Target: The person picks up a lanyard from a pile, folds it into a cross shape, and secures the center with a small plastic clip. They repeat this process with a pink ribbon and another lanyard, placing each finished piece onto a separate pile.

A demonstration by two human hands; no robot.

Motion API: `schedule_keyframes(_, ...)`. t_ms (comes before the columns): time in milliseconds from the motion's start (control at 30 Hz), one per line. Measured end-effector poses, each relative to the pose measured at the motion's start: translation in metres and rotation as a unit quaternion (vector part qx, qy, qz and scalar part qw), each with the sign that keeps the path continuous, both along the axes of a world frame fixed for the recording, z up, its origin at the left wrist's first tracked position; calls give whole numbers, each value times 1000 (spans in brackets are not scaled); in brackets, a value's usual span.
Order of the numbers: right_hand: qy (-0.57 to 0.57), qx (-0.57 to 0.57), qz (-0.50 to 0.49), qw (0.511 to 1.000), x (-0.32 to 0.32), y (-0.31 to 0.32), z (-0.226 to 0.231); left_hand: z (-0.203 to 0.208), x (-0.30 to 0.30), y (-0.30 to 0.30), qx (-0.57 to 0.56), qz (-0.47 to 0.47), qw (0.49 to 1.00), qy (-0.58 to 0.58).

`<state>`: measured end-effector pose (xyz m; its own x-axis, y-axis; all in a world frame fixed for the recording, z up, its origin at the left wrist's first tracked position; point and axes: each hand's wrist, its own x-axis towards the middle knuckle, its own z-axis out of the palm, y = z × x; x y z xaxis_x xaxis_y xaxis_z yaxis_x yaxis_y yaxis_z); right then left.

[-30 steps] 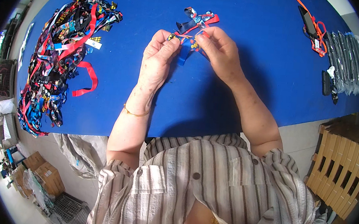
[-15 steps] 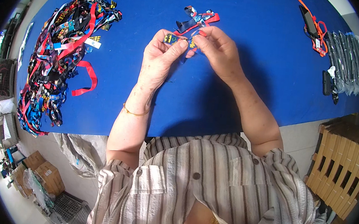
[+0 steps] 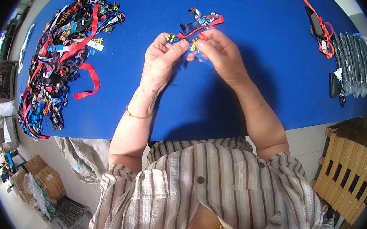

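Note:
Over the blue table, my left hand [image 3: 164,54] pinches a narrow printed ribbon [image 3: 171,38] between thumb and fingers; a yellow and black patch shows at its left end. Close beside it, my right hand [image 3: 219,52] is closed on a part of the same ribbon, where yellow print and a blue strip show between the hands. The fingertips hide how the ribbon is folded or joined. Just beyond my hands lies a small bundle of printed ribbons [image 3: 197,19] with a red strip.
A long heap of colourful ribbons [image 3: 50,68] covers the table's left side, a red loop [image 3: 94,80] sticking out. Far right lie plastic-wrapped black items [image 3: 356,64], a dark device with an orange cord [image 3: 316,23] and a small black object [image 3: 333,86]. Slatted cardboard [image 3: 346,172] stands lower right.
The right hand's fingers have tilted slightly, showing more of the yellow-printed part and a blue strip below. The left hand has shifted a little to the left, still pinching the ribbon.

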<state>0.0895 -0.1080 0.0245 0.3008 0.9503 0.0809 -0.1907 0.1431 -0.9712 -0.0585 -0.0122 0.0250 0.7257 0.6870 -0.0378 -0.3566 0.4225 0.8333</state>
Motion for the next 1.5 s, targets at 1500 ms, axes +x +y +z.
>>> schedule_keyframes(1500, -71, 65, -132, 987, 16, -6, 17, 7, -6, 0, 105, -24, 990, 95)
